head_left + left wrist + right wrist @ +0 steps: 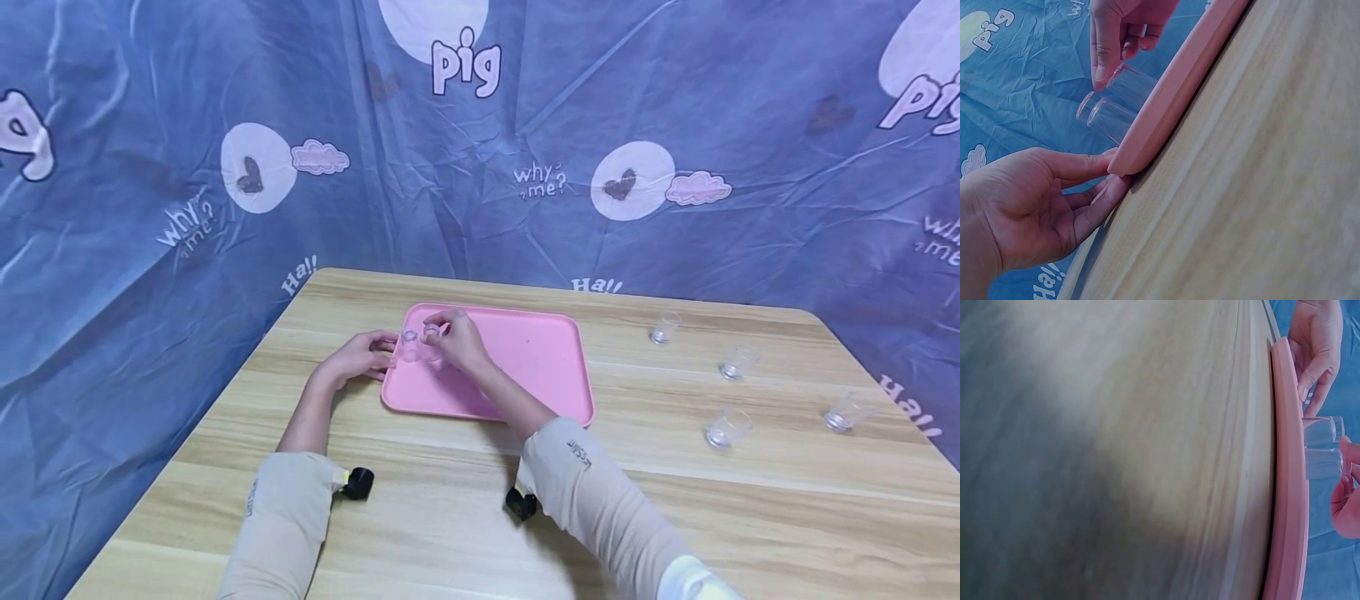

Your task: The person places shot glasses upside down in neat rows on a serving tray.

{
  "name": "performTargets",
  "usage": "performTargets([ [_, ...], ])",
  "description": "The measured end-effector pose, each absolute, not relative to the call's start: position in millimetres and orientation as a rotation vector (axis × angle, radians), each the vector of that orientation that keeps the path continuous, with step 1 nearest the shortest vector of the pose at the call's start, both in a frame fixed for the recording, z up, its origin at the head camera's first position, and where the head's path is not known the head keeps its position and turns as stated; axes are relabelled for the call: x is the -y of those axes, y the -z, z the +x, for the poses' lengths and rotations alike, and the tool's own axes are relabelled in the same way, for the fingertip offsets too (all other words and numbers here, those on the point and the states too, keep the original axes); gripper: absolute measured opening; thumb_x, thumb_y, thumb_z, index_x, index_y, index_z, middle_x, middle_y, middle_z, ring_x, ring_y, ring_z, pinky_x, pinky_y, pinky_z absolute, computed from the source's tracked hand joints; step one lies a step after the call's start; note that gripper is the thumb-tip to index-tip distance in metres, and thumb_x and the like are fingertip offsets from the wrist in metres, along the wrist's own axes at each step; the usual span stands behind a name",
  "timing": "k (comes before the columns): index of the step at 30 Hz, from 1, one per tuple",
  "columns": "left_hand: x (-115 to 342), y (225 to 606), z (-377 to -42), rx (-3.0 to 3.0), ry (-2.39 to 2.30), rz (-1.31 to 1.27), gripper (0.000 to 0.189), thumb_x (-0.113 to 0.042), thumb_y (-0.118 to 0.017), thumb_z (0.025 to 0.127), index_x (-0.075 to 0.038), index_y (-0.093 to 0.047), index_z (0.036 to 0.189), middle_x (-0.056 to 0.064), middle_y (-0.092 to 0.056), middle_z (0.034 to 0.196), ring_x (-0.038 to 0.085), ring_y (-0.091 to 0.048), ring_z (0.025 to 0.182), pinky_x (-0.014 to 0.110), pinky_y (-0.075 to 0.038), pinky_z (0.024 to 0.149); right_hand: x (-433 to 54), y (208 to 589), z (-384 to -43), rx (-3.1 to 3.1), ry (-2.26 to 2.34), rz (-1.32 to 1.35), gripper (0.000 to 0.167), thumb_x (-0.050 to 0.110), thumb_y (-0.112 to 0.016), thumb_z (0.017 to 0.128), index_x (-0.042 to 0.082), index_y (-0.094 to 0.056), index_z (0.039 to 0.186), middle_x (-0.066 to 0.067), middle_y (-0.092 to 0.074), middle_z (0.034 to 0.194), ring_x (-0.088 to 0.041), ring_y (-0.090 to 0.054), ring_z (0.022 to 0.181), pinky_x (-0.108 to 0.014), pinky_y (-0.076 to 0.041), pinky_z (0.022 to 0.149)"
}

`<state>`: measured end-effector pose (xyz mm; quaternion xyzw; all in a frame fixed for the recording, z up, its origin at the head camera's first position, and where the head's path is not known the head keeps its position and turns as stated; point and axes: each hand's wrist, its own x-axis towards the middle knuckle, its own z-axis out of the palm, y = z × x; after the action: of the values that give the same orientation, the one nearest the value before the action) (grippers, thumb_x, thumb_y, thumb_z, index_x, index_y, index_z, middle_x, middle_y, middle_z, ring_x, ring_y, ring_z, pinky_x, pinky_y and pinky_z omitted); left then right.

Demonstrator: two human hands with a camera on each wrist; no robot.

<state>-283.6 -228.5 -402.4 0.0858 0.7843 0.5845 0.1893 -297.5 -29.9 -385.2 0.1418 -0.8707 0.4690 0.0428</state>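
- We see the left hand (358,357) pinching the left rim of a pink tray (525,354) on the wooden surface (420,525).
- The right hand (461,343) grips a glass (431,352) by its top, at the tray's left end, right beside a second glass (408,347).
- Four more glasses (661,330) (735,364) (724,429) (843,414) stand right of the tray.
- We judge a sideways nudge could topple both neighbours; a tugged rim could too.
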Motion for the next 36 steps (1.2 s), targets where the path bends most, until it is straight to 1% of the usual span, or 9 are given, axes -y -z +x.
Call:
performTargets([
  [7, 229.1, 401.9, -283.1, -2.205, -1.644, 0.248, 0.053, 0.009, -0.048, 0.085, 0.012, -0.030, 0.135, 0.030, -0.041, 0.123, 0.017, -0.057, 0.080, 0.032, -0.055, 0.072, 31.1, 385.1, -296.0, 2.677, -1.418, 0.437, 0.023, 0.006, -0.073, 0.077, 0.004, -0.069, 0.100, -0.005, -0.052, 0.090, -0.015, -0.050, 0.076, -0.021, -0.044, 0.062],
  [14, 228.8, 399.7, -281.6, -2.215, -1.646, 0.247, 0.053, 0.009, -0.048, 0.085, 0.013, -0.030, 0.135, 0.030, -0.041, 0.123, 0.017, -0.058, 0.079, 0.033, -0.056, 0.072, 31.6, 384.6, -296.8, 2.692, -1.413, 0.429, 0.024, 0.007, -0.073, 0.077, 0.005, -0.069, 0.100, -0.005, -0.051, 0.089, -0.015, -0.050, 0.076, -0.022, -0.044, 0.063],
  [19, 229.1, 399.2, -280.7, -2.213, -1.647, 0.251, 0.053, 0.009, -0.048, 0.085, 0.013, -0.030, 0.135, 0.031, -0.042, 0.123, 0.018, -0.058, 0.080, 0.033, -0.055, 0.072, 30.9, 382.9, -296.5, 2.718, -1.389, 0.437, 0.030, 0.009, -0.074, 0.076, 0.006, -0.067, 0.105, -0.006, -0.054, 0.094, -0.017, -0.051, 0.079, -0.024, -0.046, 0.065],
  [23, 229.6, 399.2, -279.7, -2.212, -1.649, 0.244, 0.052, 0.009, -0.048, 0.085, 0.013, -0.030, 0.134, 0.031, -0.042, 0.123, 0.018, -0.058, 0.080, 0.034, -0.055, 0.072, 26.1, 378.5, -295.9, 2.742, -1.361, 0.460, 0.036, 0.013, -0.074, 0.077, 0.008, -0.065, 0.110, -0.007, -0.056, 0.100, -0.019, -0.053, 0.085, -0.025, -0.046, 0.070],
  [27, 230.2, 399.3, -278.9, -2.221, -1.647, 0.239, 0.053, 0.009, -0.048, 0.085, 0.013, -0.030, 0.134, 0.031, -0.042, 0.123, 0.018, -0.058, 0.080, 0.034, -0.056, 0.072, 13.9, 370.2, -294.4, 2.722, -1.344, 0.492, 0.037, 0.013, -0.075, 0.076, 0.007, -0.064, 0.111, -0.009, -0.058, 0.102, -0.024, -0.054, 0.089, -0.028, -0.046, 0.073],
  [32, 230.0, 401.0, -279.7, -2.224, -1.647, 0.234, 0.053, 0.009, -0.048, 0.085, 0.012, -0.030, 0.135, 0.030, -0.041, 0.123, 0.018, -0.058, 0.080, 0.034, -0.056, 0.072, -11.2, 359.8, -290.1, 2.686, -1.348, 0.520, 0.038, 0.011, -0.074, 0.076, 0.004, -0.064, 0.112, -0.014, -0.058, 0.104, -0.025, -0.054, 0.088, -0.032, -0.047, 0.074],
  [36, 228.6, 402.6, -280.8, -2.223, -1.650, 0.241, 0.053, 0.008, -0.050, 0.085, 0.012, -0.030, 0.135, 0.030, -0.042, 0.123, 0.018, -0.058, 0.080, 0.033, -0.056, 0.072, -37.7, 352.6, -282.9, 2.667, -1.356, 0.521, 0.038, 0.011, -0.073, 0.078, 0.003, -0.062, 0.113, -0.018, -0.057, 0.107, -0.028, -0.054, 0.091, -0.035, -0.048, 0.077],
])
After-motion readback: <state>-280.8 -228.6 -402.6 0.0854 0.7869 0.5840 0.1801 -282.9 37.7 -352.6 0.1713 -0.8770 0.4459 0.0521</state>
